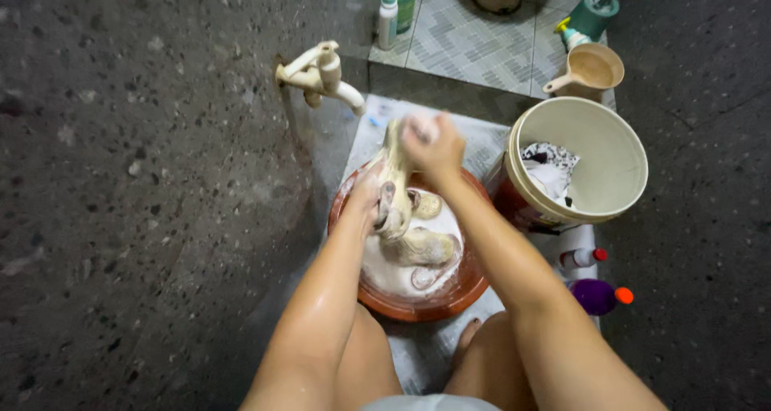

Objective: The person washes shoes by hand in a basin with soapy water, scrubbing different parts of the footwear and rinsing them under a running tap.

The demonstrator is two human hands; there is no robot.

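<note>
A person squats on a tiled floor, seen from above, both bare arms reaching forward over a round brown basin of soapy white water. The right hand is raised above the basin's far edge, its fingers clenched around the top end of a pale wet cloth. The cloth hangs down from that fist in a twisted strip to the left hand, which sits lower, at the basin's left rim, and grasps the cloth's lower part. The cloth lies between the two hands, stretched nearly upright, its bottom end reaching the suds.

The right hand and the cloth's top are blurred, so the single fingers cannot be made out. The left fingers are mostly hidden behind the cloth. More pale laundry lies half sunk in the foam; its shape is hard to tell.

Just right of the basin stands a cream bucket holding patterned fabric. A beige scoop rests behind it. A white tap sticks out from the dark speckled wall at the left. Two bottles stand at the top, partly cut off. Beside the right forearm lie a purple bottle and a small white bottle.
</note>
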